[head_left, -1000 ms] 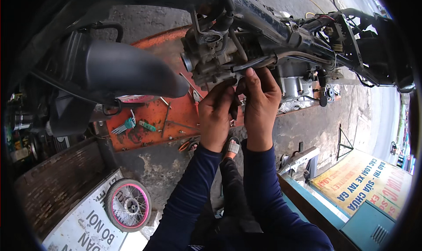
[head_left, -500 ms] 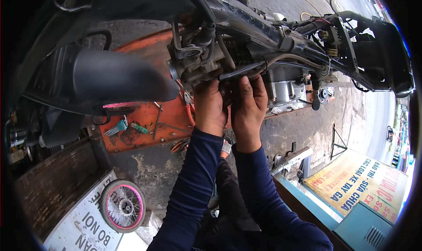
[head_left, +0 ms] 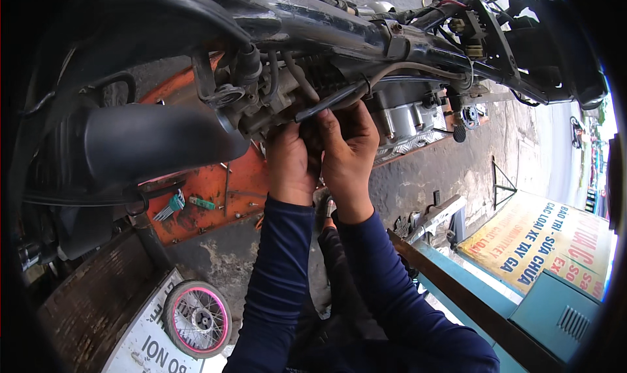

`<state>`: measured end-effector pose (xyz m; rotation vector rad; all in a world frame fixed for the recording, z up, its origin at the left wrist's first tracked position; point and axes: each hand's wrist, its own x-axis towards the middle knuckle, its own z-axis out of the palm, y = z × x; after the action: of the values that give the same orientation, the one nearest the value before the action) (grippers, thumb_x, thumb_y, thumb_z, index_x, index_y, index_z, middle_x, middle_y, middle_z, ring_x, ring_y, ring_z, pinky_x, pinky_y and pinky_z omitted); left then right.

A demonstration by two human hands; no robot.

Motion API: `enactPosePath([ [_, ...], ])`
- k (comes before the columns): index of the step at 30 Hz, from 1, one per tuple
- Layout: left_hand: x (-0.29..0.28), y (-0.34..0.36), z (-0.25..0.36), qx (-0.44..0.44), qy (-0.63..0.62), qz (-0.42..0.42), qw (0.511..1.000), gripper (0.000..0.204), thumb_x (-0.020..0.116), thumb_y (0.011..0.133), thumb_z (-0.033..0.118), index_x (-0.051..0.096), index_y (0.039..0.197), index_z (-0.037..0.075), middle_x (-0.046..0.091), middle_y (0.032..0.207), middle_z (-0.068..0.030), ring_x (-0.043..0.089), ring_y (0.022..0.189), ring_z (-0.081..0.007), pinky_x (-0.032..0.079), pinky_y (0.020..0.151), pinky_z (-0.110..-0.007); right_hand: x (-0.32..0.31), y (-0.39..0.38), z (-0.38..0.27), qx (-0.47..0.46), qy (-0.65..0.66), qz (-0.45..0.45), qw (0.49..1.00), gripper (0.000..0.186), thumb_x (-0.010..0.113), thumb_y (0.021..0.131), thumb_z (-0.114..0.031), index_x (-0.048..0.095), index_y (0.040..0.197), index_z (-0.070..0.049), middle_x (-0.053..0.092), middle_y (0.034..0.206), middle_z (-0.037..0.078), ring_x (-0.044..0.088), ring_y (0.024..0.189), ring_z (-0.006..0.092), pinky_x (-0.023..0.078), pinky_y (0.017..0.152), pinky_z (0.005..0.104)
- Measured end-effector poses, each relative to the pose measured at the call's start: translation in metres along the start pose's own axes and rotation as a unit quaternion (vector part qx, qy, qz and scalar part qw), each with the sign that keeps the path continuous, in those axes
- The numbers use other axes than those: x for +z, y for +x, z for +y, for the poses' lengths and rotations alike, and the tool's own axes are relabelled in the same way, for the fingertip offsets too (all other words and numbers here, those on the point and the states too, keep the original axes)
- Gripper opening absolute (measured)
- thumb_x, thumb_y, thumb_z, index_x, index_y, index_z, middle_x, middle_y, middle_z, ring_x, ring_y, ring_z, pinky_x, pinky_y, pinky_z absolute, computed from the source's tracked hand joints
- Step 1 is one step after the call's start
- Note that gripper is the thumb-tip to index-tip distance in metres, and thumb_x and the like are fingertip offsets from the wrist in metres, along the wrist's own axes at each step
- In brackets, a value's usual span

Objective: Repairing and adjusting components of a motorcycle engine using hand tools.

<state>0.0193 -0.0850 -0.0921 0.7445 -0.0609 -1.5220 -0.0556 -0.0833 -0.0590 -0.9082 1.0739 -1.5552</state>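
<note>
Both my hands work under the carburetor (head_left: 264, 105) of a partly stripped motorcycle. My left hand (head_left: 289, 167) is closed against its underside, with the fingertips hidden behind the palm and the metal body. Close beside it, my right hand (head_left: 351, 154) is closed too, its thumb tip at the lower side of a black hose (head_left: 336, 100). Its index finger reaches up behind that hose. Whatever lies between the fingers is too dark and covered to make out. A thinner grey-brown hose (head_left: 408, 67) runs from there along the frame tube (head_left: 326, 30).
An orange work platform (head_left: 206, 206) below carries a set of hex keys (head_left: 171, 205) and a green holder (head_left: 202, 203). A black airbox (head_left: 153, 138) sits left of the carburetor. A pink-rimmed wheel (head_left: 197, 319) lies lower left; a blue cabinet (head_left: 555, 314) stands lower right.
The view has shifted, so the motorcycle appears farther left. My hands stay under the carburetor; my right thumb has moved closer to the black hose's end, and the index finger now reaches behind it.
</note>
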Motion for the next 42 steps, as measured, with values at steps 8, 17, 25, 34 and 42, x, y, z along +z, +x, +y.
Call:
enactPosePath([
  [8, 0.003, -0.002, -0.007, 0.03, -0.035, -0.075, 0.996, 0.033, 0.06, 0.099, 0.022, 0.061, 0.123, 0.0, 0.066, 0.112, -0.009, 0.064, 0.098, -0.0183, 0.053, 0.086, -0.031, 0.003, 0.012, -0.005, -0.012, -0.091, 0.024, 0.995, 0.017, 0.07, 0.079, 0.001, 0.065, 0.096, 0.0, 0.067, 0.082, 0.0, 0.058, 0.073, 0.0053, 0.048, 0.069, 0.0222],
  [17, -0.009, -0.015, 0.003, 0.025, 0.03, -0.048, 0.998, 0.036, 0.061, 0.099, 0.021, 0.058, 0.128, 0.002, 0.062, 0.126, -0.0084, 0.06, 0.113, -0.0197, 0.048, 0.099, -0.036, -0.01, 0.012, -0.007, -0.023, -0.188, -0.047, 0.981, 0.03, 0.073, 0.081, 0.003, 0.064, 0.11, 0.0, 0.068, 0.101, 0.002, 0.063, 0.093, 0.0094, 0.049, 0.082, 0.0245],
  [25, 0.005, -0.032, 0.002, 0.029, 0.029, 0.052, 0.998, 0.033, 0.064, 0.095, 0.022, 0.06, 0.122, 0.004, 0.063, 0.121, -0.0082, 0.062, 0.11, -0.0208, 0.049, 0.098, -0.035, -0.019, 0.021, -0.032, 0.085, -0.241, -0.162, 0.953, 0.014, 0.073, 0.083, -0.004, 0.067, 0.094, 0.0, 0.071, 0.082, 0.011, 0.07, 0.072, 0.0173, 0.052, 0.064, 0.0284],
  [34, 0.0, -0.039, 0.0, 0.053, 0.08, 0.114, 0.989, 0.039, 0.06, 0.098, 0.027, 0.055, 0.129, 0.003, 0.061, 0.122, -0.01, 0.059, 0.112, -0.0231, 0.048, 0.1, -0.037, -0.025, 0.036, -0.018, 0.026, -0.281, -0.216, 0.935, 0.023, 0.078, 0.08, -0.014, 0.07, 0.099, -0.004, 0.071, 0.086, 0.015, 0.071, 0.079, 0.0317, 0.055, 0.075, 0.0419],
  [42, -0.027, -0.06, -0.007, 0.079, 0.39, 0.19, 0.897, 0.033, 0.056, 0.1, 0.022, 0.056, 0.127, 0.001, 0.063, 0.124, -0.0118, 0.061, 0.113, -0.0272, 0.049, 0.098, -0.038, -0.049, 0.011, 0.019, -0.18, -0.333, -0.253, 0.89, 0.043, 0.08, 0.078, -0.02, 0.07, 0.12, -0.015, 0.046, 0.145, 0.014, 0.044, 0.132, 0.0381, 0.026, 0.114, 0.0508],
])
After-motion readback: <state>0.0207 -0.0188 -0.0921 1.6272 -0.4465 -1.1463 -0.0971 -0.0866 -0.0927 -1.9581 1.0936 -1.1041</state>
